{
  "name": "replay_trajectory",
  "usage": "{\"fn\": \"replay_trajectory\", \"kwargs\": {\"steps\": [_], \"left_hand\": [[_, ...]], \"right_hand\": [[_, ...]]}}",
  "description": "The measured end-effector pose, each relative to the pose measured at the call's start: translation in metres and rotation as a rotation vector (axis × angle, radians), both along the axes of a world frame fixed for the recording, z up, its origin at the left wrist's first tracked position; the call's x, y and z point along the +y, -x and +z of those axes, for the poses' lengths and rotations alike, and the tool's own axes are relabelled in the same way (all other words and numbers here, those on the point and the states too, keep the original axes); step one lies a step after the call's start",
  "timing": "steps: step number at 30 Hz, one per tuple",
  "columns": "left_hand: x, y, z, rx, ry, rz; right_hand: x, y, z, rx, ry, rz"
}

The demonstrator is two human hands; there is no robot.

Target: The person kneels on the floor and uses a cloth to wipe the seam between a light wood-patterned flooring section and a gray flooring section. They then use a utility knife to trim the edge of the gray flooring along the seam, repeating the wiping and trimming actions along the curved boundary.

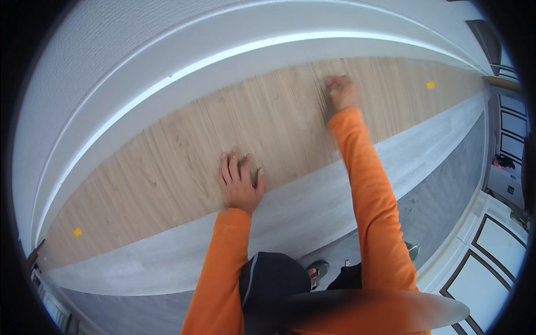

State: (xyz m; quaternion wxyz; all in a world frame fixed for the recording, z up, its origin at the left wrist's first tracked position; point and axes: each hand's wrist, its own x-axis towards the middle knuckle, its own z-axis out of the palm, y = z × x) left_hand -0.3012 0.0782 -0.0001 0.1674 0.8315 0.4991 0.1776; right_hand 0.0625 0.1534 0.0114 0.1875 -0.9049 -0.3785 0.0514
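My left hand (240,181) lies flat with fingers spread on a light wood-look plank surface (167,167), right at its seam with a pale grey strip (312,195). My right hand (343,92) is stretched farther out on the same wood surface. It is closed into a fist and blurred; I cannot make out anything inside it. Both arms wear orange sleeves.
A white moulding and textured white wall (139,67) run along the far edge of the wood surface. Two small yellow bits (77,231) (430,85) sit on the wood near its two ends. My knees and a shoe (318,271) rest on darker grey flooring. White panelled fronts (491,251) stand at the right.
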Motion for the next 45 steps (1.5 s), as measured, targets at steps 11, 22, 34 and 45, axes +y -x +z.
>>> {"fn": "replay_trajectory", "kwargs": {"steps": [11, 22, 34, 45], "left_hand": [[0.000, -0.002, -0.002, -0.021, -0.009, -0.011], [-0.001, 0.000, -0.001, 0.004, -0.008, -0.002], [-0.001, 0.002, -0.002, 0.019, 0.030, -0.019], [-0.002, 0.001, -0.004, -0.012, 0.012, -0.015]], "right_hand": [[0.005, -0.005, -0.001, -0.160, 0.155, -0.052], [-0.040, 0.003, -0.001, -0.074, -0.029, 0.304], [0.014, -0.041, -0.009, -0.173, -0.036, 0.476], [-0.021, -0.015, -0.008, -0.208, -0.145, 0.626]]}}
